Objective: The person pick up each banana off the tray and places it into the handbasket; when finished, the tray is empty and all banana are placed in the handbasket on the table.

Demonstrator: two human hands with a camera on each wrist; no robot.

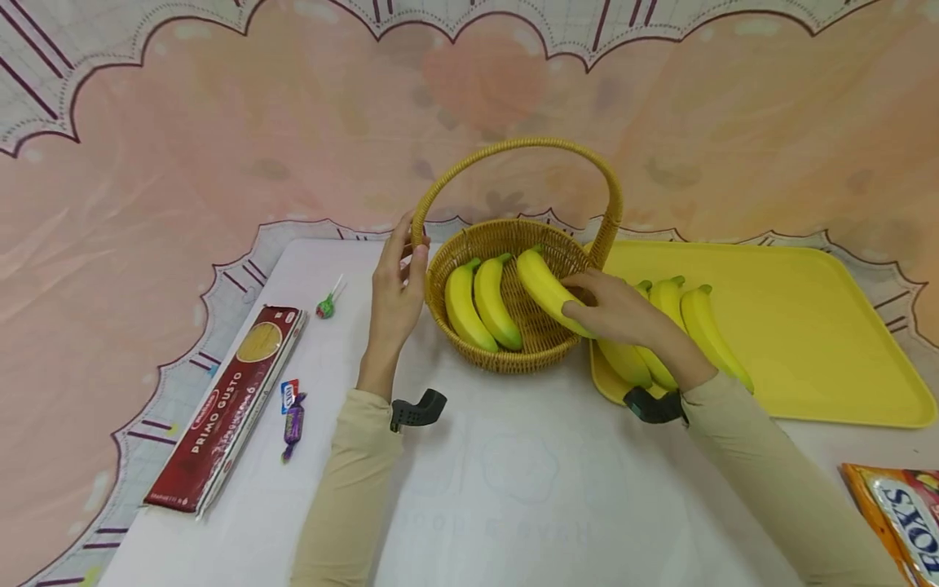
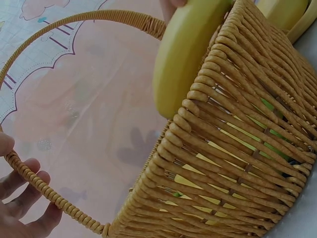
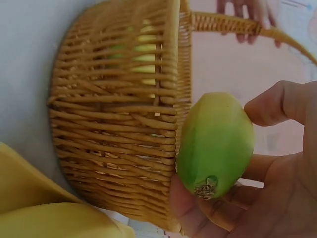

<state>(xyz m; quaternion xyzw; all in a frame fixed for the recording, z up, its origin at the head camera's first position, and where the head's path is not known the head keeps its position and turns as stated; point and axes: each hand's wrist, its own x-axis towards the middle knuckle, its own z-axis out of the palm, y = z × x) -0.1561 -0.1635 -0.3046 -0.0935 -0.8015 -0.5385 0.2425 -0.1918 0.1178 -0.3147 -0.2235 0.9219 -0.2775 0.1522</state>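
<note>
Left hand (image 1: 396, 285): fingers round handle (image 1: 535, 143) of basket (image 1: 513, 363), likely steadying.
Right hand (image 1: 614, 310): fingers pinch banana (image 1: 541, 281) at basket's right side, probably for control.

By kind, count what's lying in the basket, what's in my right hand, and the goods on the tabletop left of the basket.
Bananas in basket: 2
Banana in right hand: 1
Pasta pack: 1
Lollipop: 1
Purple wrapped sweet: 1
Red-and-blue packet: 1
Total: 7

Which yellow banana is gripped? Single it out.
The curved yellow banana over the right rim of the round wicker basket, in the right hand; two others lie inside, the rest on the rectangular yellow tray.
</note>
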